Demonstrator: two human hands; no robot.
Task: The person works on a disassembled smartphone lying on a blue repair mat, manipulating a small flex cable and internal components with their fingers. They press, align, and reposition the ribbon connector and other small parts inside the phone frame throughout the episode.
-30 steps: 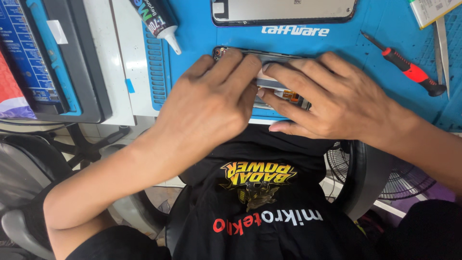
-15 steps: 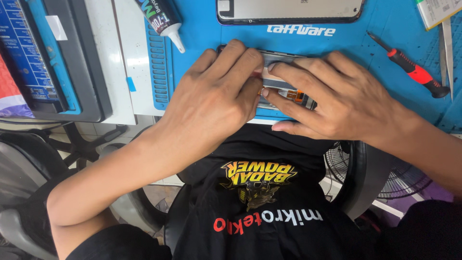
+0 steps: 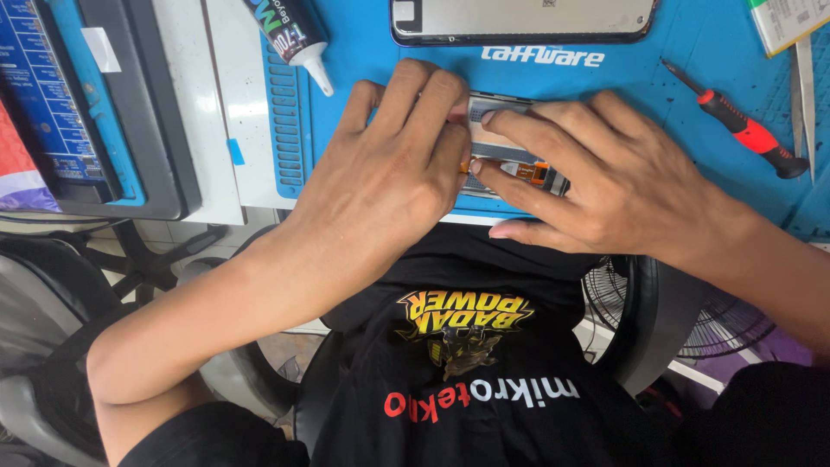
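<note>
An opened phone body [image 3: 504,147] lies on a blue work mat [image 3: 380,65] at the table's near edge. Its grey inside and an orange flex part [image 3: 529,173] show between my fingers. My left hand [image 3: 380,177] lies over the phone's left half, fingers curled down on it. My right hand [image 3: 609,186] holds the right half, with the fingers spread on top and the thumb along the near edge. The right index fingertip meets my left fingertips beside the orange part. Most of the phone is hidden under both hands.
A black glue tube with a white nozzle [image 3: 294,35] lies at the mat's upper left. A flat phone panel [image 3: 519,17] lies beyond the hands. A red-handled screwdriver [image 3: 750,136] lies to the right. A blue and black tray [image 3: 78,104] stands at left, and a fan [image 3: 718,320] stands below the table.
My hands stay on the phone. My right fingers have slid a little left toward the left fingertips. The view has shifted slightly.
</note>
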